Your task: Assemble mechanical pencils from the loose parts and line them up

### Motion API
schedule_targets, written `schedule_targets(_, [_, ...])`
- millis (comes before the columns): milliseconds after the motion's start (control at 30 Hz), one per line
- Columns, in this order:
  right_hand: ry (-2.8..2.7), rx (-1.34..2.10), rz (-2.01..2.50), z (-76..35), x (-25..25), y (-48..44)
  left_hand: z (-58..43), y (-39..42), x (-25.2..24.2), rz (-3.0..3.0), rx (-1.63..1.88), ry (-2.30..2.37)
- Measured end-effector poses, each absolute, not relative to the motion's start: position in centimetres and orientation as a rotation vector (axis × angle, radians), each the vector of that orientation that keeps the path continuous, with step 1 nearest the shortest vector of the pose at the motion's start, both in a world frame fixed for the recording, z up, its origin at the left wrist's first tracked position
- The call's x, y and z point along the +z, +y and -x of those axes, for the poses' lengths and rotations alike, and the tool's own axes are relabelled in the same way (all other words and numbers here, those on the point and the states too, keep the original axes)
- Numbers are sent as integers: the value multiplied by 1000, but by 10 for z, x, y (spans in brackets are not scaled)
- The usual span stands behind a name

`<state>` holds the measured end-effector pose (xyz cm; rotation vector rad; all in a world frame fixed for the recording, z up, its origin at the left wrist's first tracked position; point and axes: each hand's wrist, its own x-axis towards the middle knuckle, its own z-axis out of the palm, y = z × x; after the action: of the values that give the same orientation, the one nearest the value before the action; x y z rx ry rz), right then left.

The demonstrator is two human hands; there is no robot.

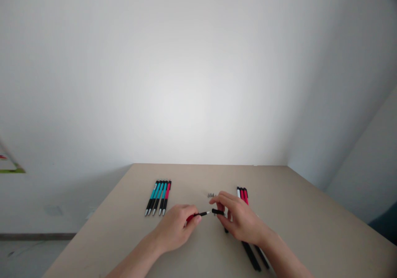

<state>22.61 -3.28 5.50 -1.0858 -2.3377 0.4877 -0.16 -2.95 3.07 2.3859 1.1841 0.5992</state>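
Note:
My left hand point(180, 226) is closed around a red pen barrel point(190, 218), from which a dark refill point(203, 214) with a pale tip points right. Pinched in the fingers of my right hand point(240, 216) is a black pen grip point(217, 212). Its left end lies just off the refill's tip, with a small gap between them. Under the right hand another short black piece point(226, 230) shows in part. Several small silver pen tips point(211, 195) lie on the table behind the fingers, partly hidden.
Several assembled teal and red pens point(158, 197) lie side by side on the left. To the right are white and red pen barrels point(242, 192), partly covered by my right hand. Long black pieces point(251, 256) lie near my right forearm. A wall point(198, 83) rises behind the table point(310, 212).

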Motion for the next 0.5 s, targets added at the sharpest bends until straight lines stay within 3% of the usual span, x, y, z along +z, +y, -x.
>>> schedule_targets(500, [-2381,415,1064,-223,54,-34,2,-29,31,-2399,558,1197])
